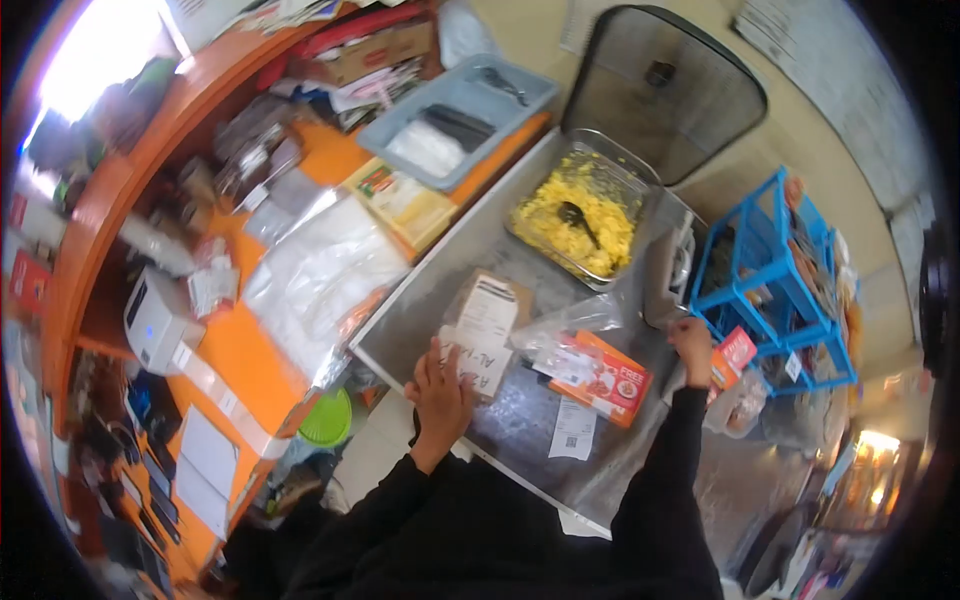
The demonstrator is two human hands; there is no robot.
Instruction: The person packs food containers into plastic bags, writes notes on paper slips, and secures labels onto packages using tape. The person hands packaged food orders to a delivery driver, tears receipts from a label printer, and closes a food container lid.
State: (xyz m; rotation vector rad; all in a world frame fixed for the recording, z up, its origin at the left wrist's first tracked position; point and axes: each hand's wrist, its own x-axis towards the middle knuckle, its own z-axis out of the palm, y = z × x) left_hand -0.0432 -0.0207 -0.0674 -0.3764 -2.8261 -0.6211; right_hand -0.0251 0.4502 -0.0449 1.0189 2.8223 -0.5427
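Left hand flat on paper bag | right hand gripping red packet | steel counter

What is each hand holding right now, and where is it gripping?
The right hand grips a small red packet by its left end. The left hand holds nothing; it rests flat on a brown paper bag, on its near edge.

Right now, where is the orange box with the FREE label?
In the head view, the orange box lies on the steel counter, between the left hand and right hand, partly under a clear plastic bag.
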